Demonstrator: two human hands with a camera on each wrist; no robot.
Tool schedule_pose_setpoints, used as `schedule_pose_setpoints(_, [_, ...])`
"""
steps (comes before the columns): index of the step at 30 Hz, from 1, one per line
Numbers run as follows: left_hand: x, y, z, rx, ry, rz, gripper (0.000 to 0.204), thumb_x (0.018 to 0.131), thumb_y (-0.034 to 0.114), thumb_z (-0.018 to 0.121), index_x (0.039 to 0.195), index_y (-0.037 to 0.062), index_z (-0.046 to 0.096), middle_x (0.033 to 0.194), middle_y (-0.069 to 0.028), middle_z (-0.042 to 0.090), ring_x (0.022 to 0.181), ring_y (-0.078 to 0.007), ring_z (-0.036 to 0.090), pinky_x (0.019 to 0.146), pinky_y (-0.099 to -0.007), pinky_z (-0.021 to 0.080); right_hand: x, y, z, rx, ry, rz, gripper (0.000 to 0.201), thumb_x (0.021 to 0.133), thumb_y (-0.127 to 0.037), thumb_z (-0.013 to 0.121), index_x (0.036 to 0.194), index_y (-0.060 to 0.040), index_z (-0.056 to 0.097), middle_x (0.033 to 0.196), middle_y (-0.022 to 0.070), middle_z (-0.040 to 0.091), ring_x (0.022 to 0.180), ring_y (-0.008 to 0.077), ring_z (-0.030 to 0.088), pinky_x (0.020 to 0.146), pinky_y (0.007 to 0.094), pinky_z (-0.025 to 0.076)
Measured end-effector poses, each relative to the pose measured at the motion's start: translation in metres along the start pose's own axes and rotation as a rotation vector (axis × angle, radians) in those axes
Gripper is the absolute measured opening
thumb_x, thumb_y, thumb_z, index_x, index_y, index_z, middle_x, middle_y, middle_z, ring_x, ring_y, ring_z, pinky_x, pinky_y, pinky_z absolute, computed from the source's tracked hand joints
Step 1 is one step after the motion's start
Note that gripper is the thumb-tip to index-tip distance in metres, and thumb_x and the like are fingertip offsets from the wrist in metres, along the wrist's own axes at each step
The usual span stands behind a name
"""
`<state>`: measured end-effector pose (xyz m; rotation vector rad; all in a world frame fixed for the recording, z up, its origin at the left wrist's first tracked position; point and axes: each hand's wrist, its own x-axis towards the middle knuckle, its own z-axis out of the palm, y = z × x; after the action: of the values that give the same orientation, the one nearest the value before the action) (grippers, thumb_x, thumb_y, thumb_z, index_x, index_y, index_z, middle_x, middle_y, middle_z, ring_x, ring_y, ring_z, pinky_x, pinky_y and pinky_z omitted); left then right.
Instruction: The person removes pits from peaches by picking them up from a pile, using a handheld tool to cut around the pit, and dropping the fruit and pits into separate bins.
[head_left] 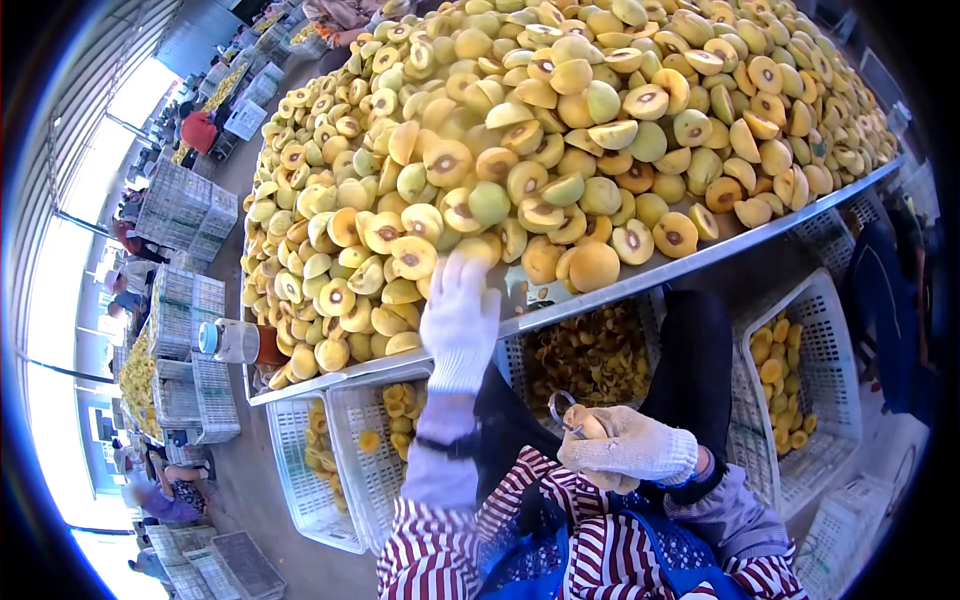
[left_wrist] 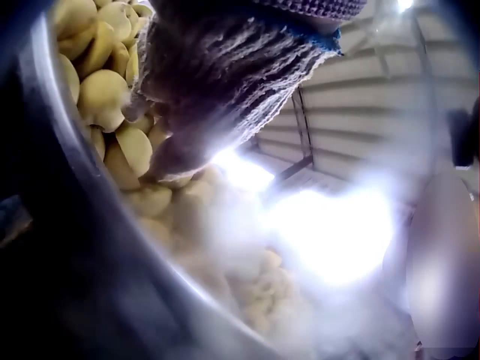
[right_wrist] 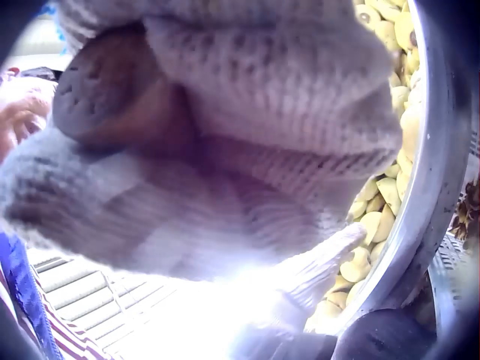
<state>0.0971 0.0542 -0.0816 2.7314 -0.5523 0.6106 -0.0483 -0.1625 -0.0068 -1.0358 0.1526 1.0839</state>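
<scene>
A big heap of halved yellow peaches [head_left: 590,130], many with the brown pit side showing, covers the metal-edged table [head_left: 640,276]. My left hand [head_left: 460,325], in a white knit glove, reaches over the near edge with fingers extended onto the peach halves at the front. In the left wrist view its gloved fingers [left_wrist: 176,154] point down at the fruit. Closer to my body, my right hand [head_left: 625,447], also gloved, grips the handle of a pitting tool [head_left: 585,420] with a metal loop at its tip. The blunt end of the handle [right_wrist: 94,94] shows in the right wrist view.
Below the table edge stand white plastic crates [head_left: 300,465] with peach halves, another crate [head_left: 805,370] at right, and a container of dark scraps [head_left: 590,355] between the knees. A capped jar [head_left: 235,342] sits by the left corner. Stacked crates [head_left: 190,210] and other people are farther left.
</scene>
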Motion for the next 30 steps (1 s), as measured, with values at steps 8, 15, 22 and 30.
schedule_pose_setpoints(8, [0.033,-0.016,0.033,-0.173,-0.220,-0.294,0.046,0.086,0.026,0.068,0.130,0.0165,0.056,0.111,-0.0091,0.067,0.090,-0.0272,0.068,0.070,-0.0368,0.056,-0.004,0.000,-0.012,0.075,0.135,-0.020,0.028,0.093,-0.030,0.069,0.104,-0.0081,0.055,0.062,-0.0020,0.054,0.045,0.0049,0.045,0.038,0.0190,0.032])
schedule_pose_setpoints(15, [-0.009,0.040,-0.020,-1.751,-0.463,-0.841,0.054,0.094,0.044,0.062,0.133,0.0079,0.052,0.105,-0.0129,0.067,0.076,-0.0189,0.068,0.053,-0.0218,0.050,0.009,-0.010,-0.002,-0.033,0.281,-0.106,0.039,0.094,-0.028,0.066,0.126,-0.0072,0.055,0.064,-0.0020,0.056,0.048,0.0039,0.049,0.044,0.0204,0.038])
schedule_pose_setpoints(22, [-0.020,0.067,-0.044,-1.472,-0.496,-0.702,0.081,0.096,0.069,0.040,0.129,-0.0036,0.055,0.102,-0.0161,0.069,0.086,-0.0215,0.068,0.074,-0.0304,0.057,0.022,0.007,-0.004,-0.345,0.485,-0.252,0.042,0.089,-0.039,0.068,0.115,-0.0065,0.063,0.088,0.0143,0.070,0.080,0.0252,0.069,0.075,0.0363,0.053])
schedule_pose_setpoints(30, [-0.028,0.094,-0.060,-1.497,-0.414,-0.588,0.081,0.097,0.068,0.035,0.124,-0.0043,0.060,0.106,-0.0134,0.068,0.092,-0.0178,0.064,0.082,-0.0295,0.052,0.024,0.023,-0.001,-0.387,0.529,-0.382,0.043,0.089,-0.043,0.067,0.113,-0.0076,0.063,0.091,0.0178,0.069,0.085,0.0343,0.070,0.075,0.0390,0.053])
